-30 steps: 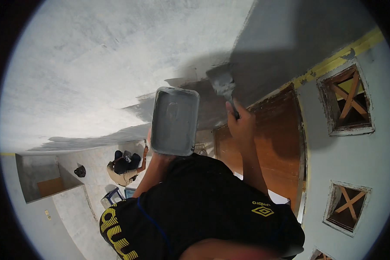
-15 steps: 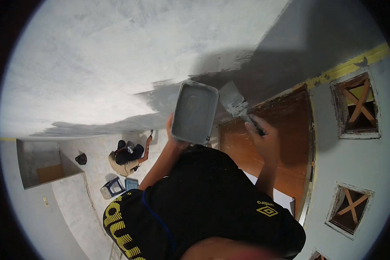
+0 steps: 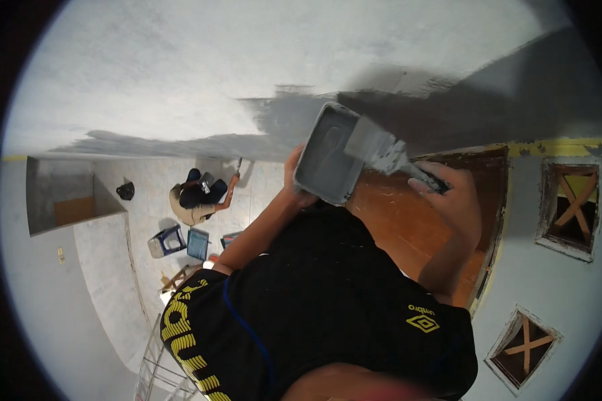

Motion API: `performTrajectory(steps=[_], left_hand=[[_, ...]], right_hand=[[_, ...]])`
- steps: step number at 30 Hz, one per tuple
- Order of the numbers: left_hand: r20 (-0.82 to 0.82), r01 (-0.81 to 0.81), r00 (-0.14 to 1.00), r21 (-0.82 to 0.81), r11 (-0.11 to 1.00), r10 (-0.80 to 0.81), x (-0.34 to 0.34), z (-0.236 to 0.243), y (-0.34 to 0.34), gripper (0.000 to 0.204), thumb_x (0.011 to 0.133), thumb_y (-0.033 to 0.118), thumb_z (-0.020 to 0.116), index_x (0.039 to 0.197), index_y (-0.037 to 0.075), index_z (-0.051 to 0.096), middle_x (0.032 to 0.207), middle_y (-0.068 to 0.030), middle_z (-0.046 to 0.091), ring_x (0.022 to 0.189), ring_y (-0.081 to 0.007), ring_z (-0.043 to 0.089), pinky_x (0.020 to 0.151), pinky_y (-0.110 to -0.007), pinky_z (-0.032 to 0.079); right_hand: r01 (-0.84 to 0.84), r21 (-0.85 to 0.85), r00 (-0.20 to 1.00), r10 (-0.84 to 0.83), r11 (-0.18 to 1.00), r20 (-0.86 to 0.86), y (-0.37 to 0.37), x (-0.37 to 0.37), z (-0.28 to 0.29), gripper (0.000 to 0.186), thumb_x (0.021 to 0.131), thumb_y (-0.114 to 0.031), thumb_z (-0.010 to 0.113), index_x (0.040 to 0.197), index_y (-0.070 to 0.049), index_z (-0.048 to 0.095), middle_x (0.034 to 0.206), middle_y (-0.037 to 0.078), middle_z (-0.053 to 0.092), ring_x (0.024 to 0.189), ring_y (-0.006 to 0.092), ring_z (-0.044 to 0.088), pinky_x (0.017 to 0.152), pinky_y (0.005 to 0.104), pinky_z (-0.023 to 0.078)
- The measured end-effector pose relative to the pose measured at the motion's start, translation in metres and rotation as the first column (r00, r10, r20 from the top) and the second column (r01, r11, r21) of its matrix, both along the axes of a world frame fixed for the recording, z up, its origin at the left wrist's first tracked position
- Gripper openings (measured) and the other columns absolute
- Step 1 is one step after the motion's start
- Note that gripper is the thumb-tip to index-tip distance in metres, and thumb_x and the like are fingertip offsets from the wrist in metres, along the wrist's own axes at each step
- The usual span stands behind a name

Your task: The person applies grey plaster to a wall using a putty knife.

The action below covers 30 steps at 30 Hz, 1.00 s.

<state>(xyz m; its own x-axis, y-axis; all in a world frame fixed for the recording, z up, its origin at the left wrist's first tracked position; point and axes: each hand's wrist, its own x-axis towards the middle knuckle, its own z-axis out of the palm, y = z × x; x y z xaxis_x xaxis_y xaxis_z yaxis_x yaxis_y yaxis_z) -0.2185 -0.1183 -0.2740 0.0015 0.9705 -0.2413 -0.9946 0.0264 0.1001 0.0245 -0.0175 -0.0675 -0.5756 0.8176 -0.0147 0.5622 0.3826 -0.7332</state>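
My left hand [image 3: 293, 175] grips a grey rectangular tray [image 3: 324, 192] from its left side and underneath. A thin layer of grey putty coats the tray's inside. In my right hand [image 3: 455, 194] is a wide putty knife [image 3: 383, 151], its handle enclosed by my fingers. The blurred, putty-smeared blade overlaps the tray's right rim; whether it touches the rim I cannot tell. Just beyond both hands stands the wall, pale at the left and top, with a darker grey coat [image 3: 284, 123] of putty spread across its lower and right part.
Far below on the left, a person [image 3: 197, 197] crouches on the tiled floor, holding a tool near the wall. A stool [image 3: 167, 242] and a blue container [image 3: 198, 244] stand behind them. A metal ladder frame [image 3: 155, 361] shows at lower left. A brown door panel [image 3: 394, 220] lies right of me.
The putty knife has come left from beside the tray to over its right rim. The tray has shifted right and tilted. My view has turned, moving the wall and openings.
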Motion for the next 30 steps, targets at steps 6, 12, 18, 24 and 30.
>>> performTrajectory(steps=[6,12,18,24,30], left_hand=[[0.034,0.046,0.998,-0.055,0.997,-0.044,0.004,-0.006,0.006,0.047,0.104,0.038,0.044,0.132,0.003,0.058,0.127,-0.0143,0.065,0.115,-0.029,0.065,0.102,-0.048,0.052],[0.034,0.055,0.998,-0.026,0.998,-0.054,0.007,0.005,0.007,0.05,0.104,0.041,0.044,0.135,0.004,0.057,0.128,-0.0139,0.064,0.117,-0.0302,0.063,0.104,-0.048,0.051],[0.082,0.067,0.994,-0.026,0.997,-0.065,0.002,0.004,0.002,0.05,0.103,0.04,0.044,0.135,0.005,0.057,0.129,-0.0135,0.064,0.117,-0.0307,0.063,0.104,-0.049,0.05],[0.036,0.032,0.999,-0.04,0.999,-0.03,0.003,-0.002,0.007,0.048,0.103,0.039,0.046,0.134,0.004,0.057,0.126,-0.0127,0.065,0.114,-0.0294,0.064,0.103,-0.046,0.051],[0.022,0.033,0.999,-0.037,0.999,-0.033,-0.003,-0.006,-0.001,0.048,0.103,0.039,0.046,0.133,0.003,0.057,0.125,-0.0135,0.066,0.113,-0.028,0.065,0.102,-0.044,0.052]], right_hand=[[-0.36,-0.014,0.852,0.335,0.933,0.402,0.008,-0.035,-0.001,0.028,0.082,-0.027,0.076,0.103,-0.007,0.077,0.077,0.02,0.067,0.061,0.0325,0.061,0.061,0.0375,0.048],[-0.329,0.0,0.848,0.295,0.944,0.441,0.014,-0.04,-0.008,0.031,0.083,-0.031,0.075,0.104,-0.008,0.078,0.076,0.02,0.066,0.065,0.0361,0.064,0.063,0.0406,0.048],[-0.302,-0.019,0.888,0.288,0.953,0.36,0.018,-0.037,-0.015,0.032,0.086,-0.031,0.074,0.104,-0.005,0.077,0.073,0.02,0.064,0.063,0.0327,0.058,0.062,0.0386,0.046],[-0.255,-0.063,0.907,0.261,0.965,0.331,0.014,-0.041,-0.025,0.035,0.087,-0.029,0.075,0.106,0.0,0.075,0.068,0.018,0.061,0.056,0.0216,0.052,0.057,0.035,0.042],[-0.1,-0.167,0.934,0.15,0.981,0.323,0.02,-0.036,-0.011,0.031,0.088,-0.026,0.076,0.108,-0.002,0.075,0.085,0.023,0.069,0.073,0.0315,0.069,0.068,0.0376,0.05]])
